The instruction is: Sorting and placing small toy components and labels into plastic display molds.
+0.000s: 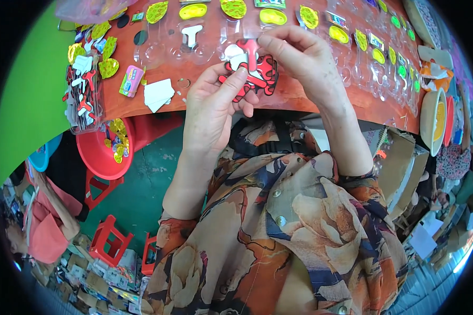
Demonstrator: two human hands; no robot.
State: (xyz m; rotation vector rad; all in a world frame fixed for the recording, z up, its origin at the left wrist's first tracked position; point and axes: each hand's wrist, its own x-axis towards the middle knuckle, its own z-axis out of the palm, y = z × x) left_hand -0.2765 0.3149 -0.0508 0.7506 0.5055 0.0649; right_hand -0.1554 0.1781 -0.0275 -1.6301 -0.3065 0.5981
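An orange surface (299,100) runs across the top of the view, and many clear plastic blister shells (194,44) with yellow-green stickers (233,7) lie in rows along its far edge. Above the near edge, the left hand (213,107) is closed around a small stack of red and black cut-out cards (257,79), thumb on top. The right hand (299,55) pinches a small red and white T-shaped piece (249,50) between its fingertips, touching the top card; it may be plastic, but this is hard to see. Near the left edge lie white paper pieces (158,94), and a red bowl (97,155) sits below that edge.
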